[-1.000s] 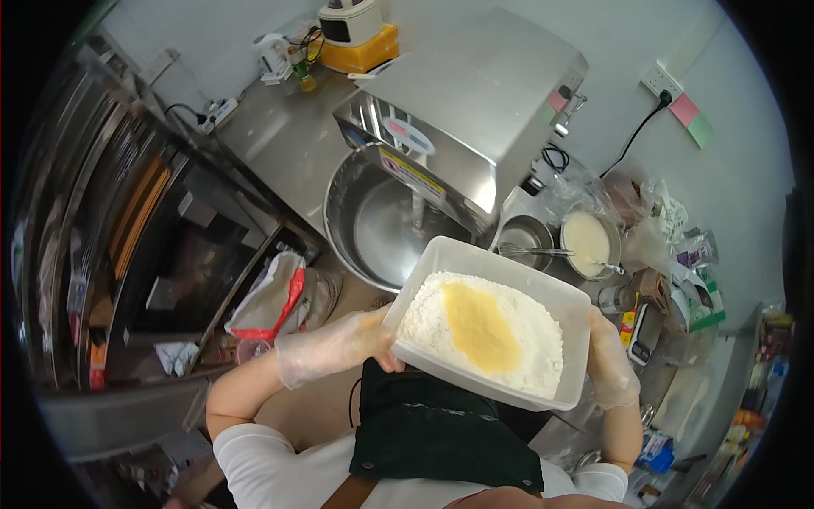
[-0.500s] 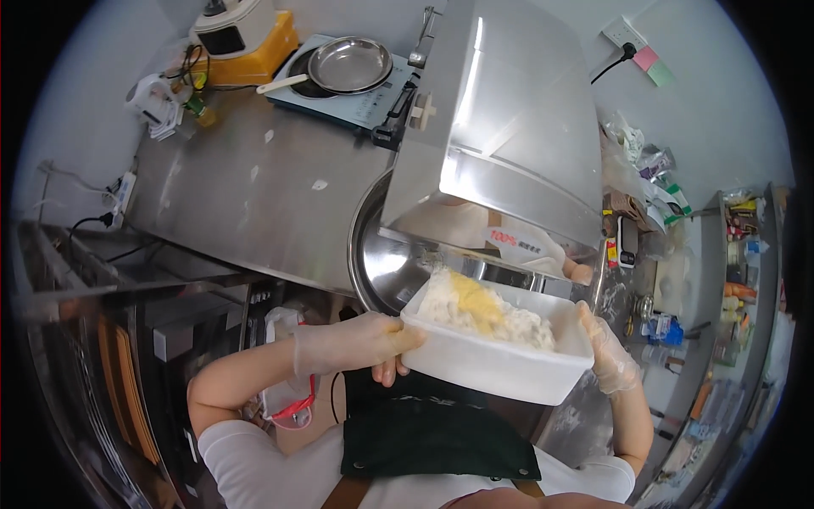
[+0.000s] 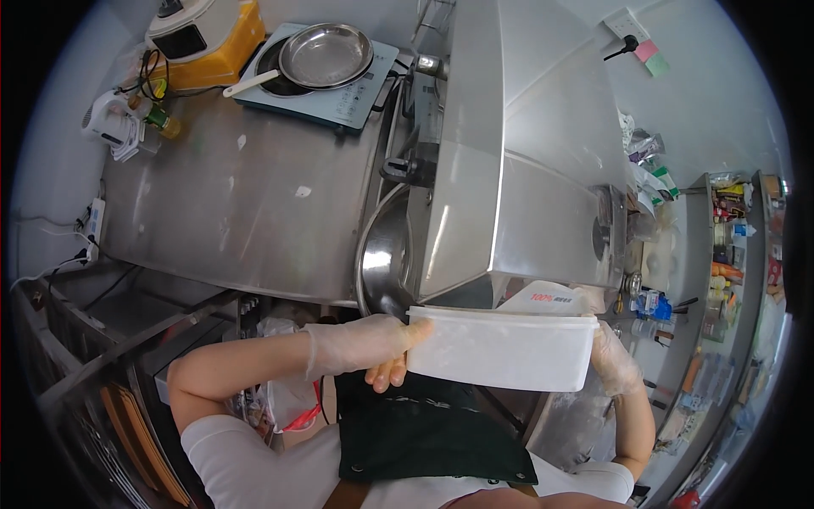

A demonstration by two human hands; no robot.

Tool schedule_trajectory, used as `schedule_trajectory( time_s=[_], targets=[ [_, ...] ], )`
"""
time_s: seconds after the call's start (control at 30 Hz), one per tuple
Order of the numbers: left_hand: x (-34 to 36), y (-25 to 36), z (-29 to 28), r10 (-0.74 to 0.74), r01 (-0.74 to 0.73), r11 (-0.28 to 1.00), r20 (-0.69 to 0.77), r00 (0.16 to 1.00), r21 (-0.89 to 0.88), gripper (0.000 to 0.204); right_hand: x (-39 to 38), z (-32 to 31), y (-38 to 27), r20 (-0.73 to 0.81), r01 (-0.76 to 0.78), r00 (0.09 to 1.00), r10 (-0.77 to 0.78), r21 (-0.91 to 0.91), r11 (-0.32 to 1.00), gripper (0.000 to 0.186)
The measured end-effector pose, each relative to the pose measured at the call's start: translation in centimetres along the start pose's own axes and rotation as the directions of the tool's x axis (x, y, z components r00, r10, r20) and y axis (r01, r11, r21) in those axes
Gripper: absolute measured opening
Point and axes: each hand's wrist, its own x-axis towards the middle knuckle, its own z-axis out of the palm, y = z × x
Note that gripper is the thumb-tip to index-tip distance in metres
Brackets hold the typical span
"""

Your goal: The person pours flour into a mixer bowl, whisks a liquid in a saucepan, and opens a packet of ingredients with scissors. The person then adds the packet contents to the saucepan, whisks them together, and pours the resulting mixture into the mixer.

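A white rectangular tub (image 3: pixel 500 348) is held up between my two gloved hands, tipped away from me so its long outer side faces me. My left hand (image 3: pixel 386 346) grips its left end, thumb at the rim and fingers below. At the right end, my right hand (image 3: pixel 615 360) is closed round the tub's edge. The tub's contents are hidden from here. Just beyond it stands a large steel machine (image 3: pixel 551 212) with a slanted metal cover. A shiny steel bowl (image 3: pixel 390 254) sits left of the machine, partly hidden behind it.
On the steel table (image 3: pixel 246 204) at the left stand an induction hob (image 3: pixel 356 93) with a frying pan (image 3: pixel 326 55) and a white hand mixer (image 3: pixel 114 123). Shelves (image 3: pixel 721 280) of packages line the right side. A power strip (image 3: pixel 95 229) hangs at the table's left edge.
The tub has tipped away from me and towards the machine. Its white, lumpy contents with yellow on top have gone out of sight. Both hands have kept their hold.
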Motion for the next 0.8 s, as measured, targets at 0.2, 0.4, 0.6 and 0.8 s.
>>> schedule_trajectory(
  time_s=[0.2, 0.4, 0.6, 0.8],
  targets=[
    [-0.3, -0.5, -0.2, -0.025, 0.025, 0.999, 0.015, 1.000, 0.025, 0.076, -0.5, -0.5, 1.3, 0.043, -0.202, 0.979, 0.199, 0.093, 0.975, 0.059],
    [-1.4, 0.4, -0.5, -0.026, 0.025, 0.999, -0.033, 0.999, -0.026, 0.072, -0.8, -0.1, 0.9, 0.050, -0.194, 0.980, 0.190, 0.078, 0.978, 0.061],
    [-1.2, 0.0, -0.6, -0.025, 0.023, 0.998, -0.045, 0.999, -0.050, 0.069, -0.8, 1.0, 0.0, -0.061, -0.131, 0.989, 0.133, 0.038, 0.991, 0.072],
    [-1.5, 0.0, -0.2, -0.012, 0.006, 0.997, -0.081, 0.997, -0.071, 0.067, -0.7, 0.2, -0.1, 0.019, -0.253, 0.968, 0.252, 0.026, 0.967, 0.069]
  ],
)
